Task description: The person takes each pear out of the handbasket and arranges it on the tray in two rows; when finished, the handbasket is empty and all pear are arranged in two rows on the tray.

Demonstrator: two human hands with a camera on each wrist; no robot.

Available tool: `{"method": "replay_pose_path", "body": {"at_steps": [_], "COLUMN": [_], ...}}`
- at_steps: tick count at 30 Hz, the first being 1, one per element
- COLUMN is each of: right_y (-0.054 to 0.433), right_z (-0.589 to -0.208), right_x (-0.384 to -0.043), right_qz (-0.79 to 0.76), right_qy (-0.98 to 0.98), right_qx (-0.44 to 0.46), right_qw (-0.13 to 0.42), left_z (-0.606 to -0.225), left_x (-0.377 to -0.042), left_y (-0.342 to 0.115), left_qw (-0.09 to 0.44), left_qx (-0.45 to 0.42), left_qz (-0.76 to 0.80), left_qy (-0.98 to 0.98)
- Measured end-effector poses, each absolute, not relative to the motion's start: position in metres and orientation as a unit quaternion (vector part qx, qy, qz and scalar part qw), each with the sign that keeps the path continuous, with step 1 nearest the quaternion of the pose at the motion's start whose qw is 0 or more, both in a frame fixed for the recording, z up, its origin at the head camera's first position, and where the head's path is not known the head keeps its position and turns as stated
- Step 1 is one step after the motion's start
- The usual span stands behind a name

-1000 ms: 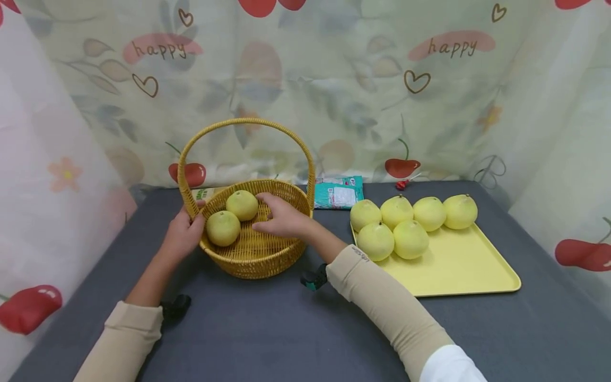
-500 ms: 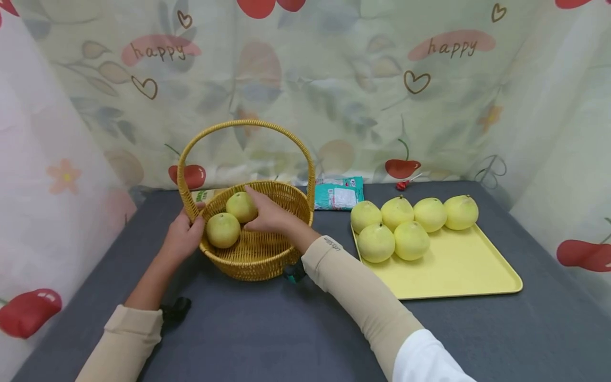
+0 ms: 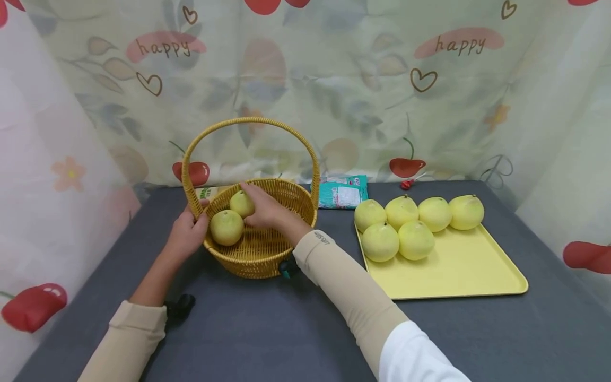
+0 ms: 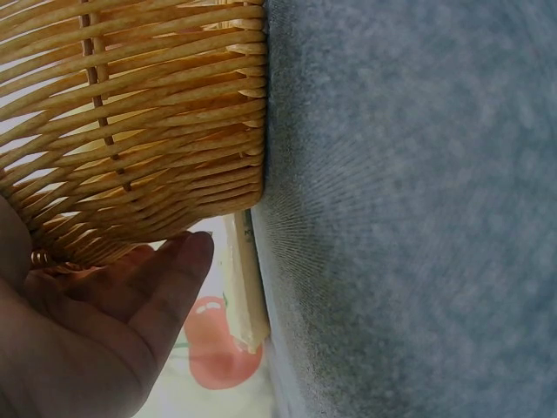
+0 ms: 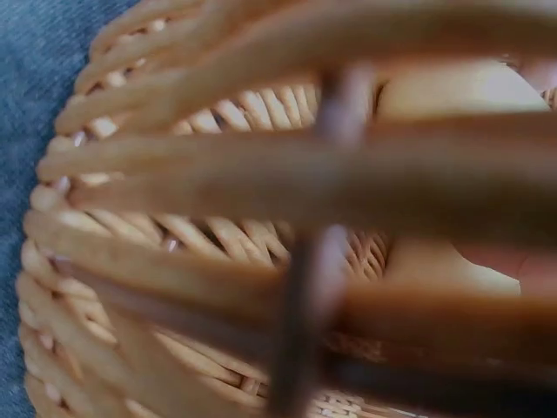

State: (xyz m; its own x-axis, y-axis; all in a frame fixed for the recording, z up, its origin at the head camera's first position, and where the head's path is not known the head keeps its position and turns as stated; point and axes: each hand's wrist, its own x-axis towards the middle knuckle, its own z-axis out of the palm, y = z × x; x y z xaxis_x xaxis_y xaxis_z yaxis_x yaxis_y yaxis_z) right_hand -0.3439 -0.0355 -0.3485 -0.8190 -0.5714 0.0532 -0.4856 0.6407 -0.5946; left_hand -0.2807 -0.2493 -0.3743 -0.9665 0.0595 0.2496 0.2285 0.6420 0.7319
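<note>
A golden wicker basket (image 3: 260, 269) with a tall hoop handle stands left of the middle. Two yellow-green pomelos are inside it. My left hand (image 3: 188, 231) holds the basket's left rim at the foot of the handle; in the left wrist view, the hand's fingers (image 4: 170, 287) lie along the woven wall. My right hand (image 3: 268, 210) reaches over the right side into the basket and grips the far pomelo (image 3: 241, 204), partly hiding it. Just in front, the near pomelo (image 3: 226, 228) lies against the left wall. Blurred wicker strands (image 5: 218, 178) fill most of the right wrist view.
A yellow tray (image 3: 468, 273) to the right bears several pomelos (image 3: 416, 240) in two rows at its back left. Behind the basket lie a teal packet (image 3: 342, 192) and a pale packet (image 3: 206, 193). A red-wrapped lollipop (image 3: 407, 184) lies by the curtain.
My right hand has moved left and inward over the basket, from beside the far pomelo to a grip round it. The left hand keeps its hold on the rim.
</note>
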Motion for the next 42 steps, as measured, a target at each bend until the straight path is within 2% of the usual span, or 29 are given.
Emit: {"method": "replay_pose_path", "body": {"at_steps": [4, 13, 28, 42], "right_y": [-0.036, -0.031, -0.030, -0.028], "right_z": [-0.348, -0.353, -0.355, -0.353], "right_x": [-0.346, -0.346, -0.343, -0.334], "right_qz": [-0.282, -0.317, -0.356, -0.387], "right_qy": [0.911, 0.919, 0.917, 0.905], "right_qx": [-0.296, -0.233, -0.179, -0.173], "right_qw": [0.043, 0.006, -0.010, -0.018], "left_z": [-0.373, -0.373, -0.372, -0.371], "left_x": [-0.281, -0.282, -0.279, -0.279], "left_y": [-0.250, -0.250, -0.250, -0.248], "left_qw": [0.104, 0.103, 0.098, 0.095], "left_qx": [-0.076, -0.075, -0.076, -0.078], "left_qz": [-0.415, -0.412, -0.413, -0.417], "left_qy": [-0.901, -0.902, -0.902, -0.900]}}
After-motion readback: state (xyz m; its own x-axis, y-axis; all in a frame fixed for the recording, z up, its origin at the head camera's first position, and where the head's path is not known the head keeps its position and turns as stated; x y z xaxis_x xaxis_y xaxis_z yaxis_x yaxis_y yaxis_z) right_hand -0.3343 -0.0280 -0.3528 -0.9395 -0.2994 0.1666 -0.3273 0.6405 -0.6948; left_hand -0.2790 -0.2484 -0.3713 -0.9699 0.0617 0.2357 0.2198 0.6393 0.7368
